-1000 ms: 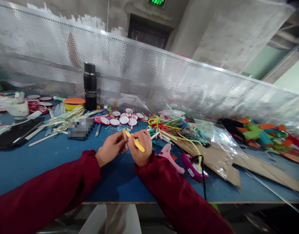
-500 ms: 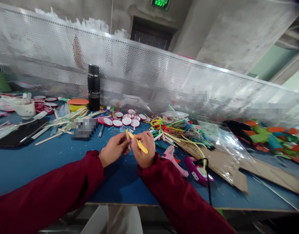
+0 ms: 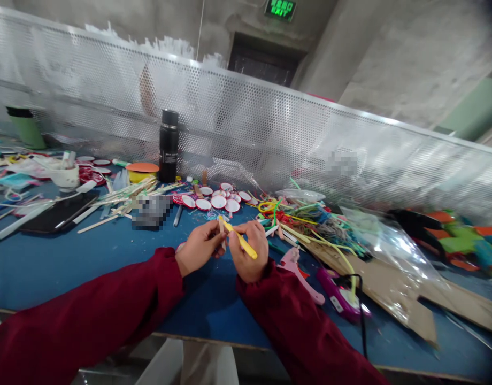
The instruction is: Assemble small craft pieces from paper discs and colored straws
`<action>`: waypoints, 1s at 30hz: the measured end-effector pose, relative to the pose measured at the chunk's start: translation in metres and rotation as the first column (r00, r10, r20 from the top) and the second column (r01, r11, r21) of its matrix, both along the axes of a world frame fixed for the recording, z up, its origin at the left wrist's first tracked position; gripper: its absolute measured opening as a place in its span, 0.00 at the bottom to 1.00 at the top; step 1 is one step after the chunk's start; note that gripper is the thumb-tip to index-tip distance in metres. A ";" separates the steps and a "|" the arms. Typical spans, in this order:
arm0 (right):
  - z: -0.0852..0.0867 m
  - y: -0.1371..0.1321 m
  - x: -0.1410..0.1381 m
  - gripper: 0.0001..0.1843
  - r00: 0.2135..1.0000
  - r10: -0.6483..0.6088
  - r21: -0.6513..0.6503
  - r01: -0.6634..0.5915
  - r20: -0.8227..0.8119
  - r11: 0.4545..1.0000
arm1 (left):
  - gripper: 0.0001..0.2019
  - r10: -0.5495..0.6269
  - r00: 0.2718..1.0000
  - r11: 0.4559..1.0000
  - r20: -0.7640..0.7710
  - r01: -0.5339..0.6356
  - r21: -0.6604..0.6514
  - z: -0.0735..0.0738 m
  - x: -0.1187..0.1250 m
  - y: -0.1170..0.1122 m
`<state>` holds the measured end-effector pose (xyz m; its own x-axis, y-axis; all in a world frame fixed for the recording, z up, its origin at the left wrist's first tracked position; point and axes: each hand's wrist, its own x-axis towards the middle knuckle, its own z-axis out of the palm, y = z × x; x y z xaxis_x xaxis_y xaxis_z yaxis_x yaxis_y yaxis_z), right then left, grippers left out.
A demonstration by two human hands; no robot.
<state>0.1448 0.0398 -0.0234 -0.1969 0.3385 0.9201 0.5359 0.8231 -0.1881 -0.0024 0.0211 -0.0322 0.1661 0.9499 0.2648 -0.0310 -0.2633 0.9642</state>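
Evidently you were working above the blue table [image 3: 109,256], well inside its near edge [image 3: 214,340], with both forearms reaching across that edge. Blue surface showed between your left sleeve [image 3: 109,307] and the clutter farther back, and again between your wrists; at the back, a perforated metal screen [image 3: 250,123] bounded the table.

Your left hand [image 3: 200,247] was closed in a pinch on a thin, pale strip [image 3: 222,235], which stood nearly upright at the fingertips. Your right hand [image 3: 251,254] had its fingers wrapped around a yellow pen-like tool [image 3: 245,245], slanted so that its far end met or nearly met the strip's upper part; you could not tell whether they touched.

Just beyond your hands lay a cluster of red-rimmed white discs [image 3: 218,202], with a black bottle [image 3: 168,152] upright behind them. Farther left were loose wooden sticks [image 3: 129,200] and a dark flat slab [image 3: 53,216]. Your right side was tighter: a pink tool [image 3: 298,272] lay near your right cuff, then a purple device [image 3: 338,297] with a black cable. Behind them, tangled cords [image 3: 326,222], cardboard [image 3: 402,294] and clear plastic [image 3: 390,240] crowded the surface.
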 end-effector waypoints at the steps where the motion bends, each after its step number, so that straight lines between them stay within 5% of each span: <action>1: 0.000 0.000 0.000 0.02 1.000 -0.005 0.002 0.005 -0.004 1.000 | 0.14 0.005 1.000 1.000 -0.002 -0.005 0.001 -0.001 0.000 0.000; 30: -0.003 -0.002 -0.002 0.02 1.000 -0.007 0.016 0.007 -0.006 1.000 | 0.16 0.043 0.996 0.997 -0.075 -0.038 0.064 0.001 -0.002 -0.002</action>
<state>0.1430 0.0380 -0.0262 -0.1890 0.3248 0.9267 0.5403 0.8224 -0.1780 -0.0039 0.0194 -0.0309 0.1496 0.9382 0.3122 0.0540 -0.3230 0.9448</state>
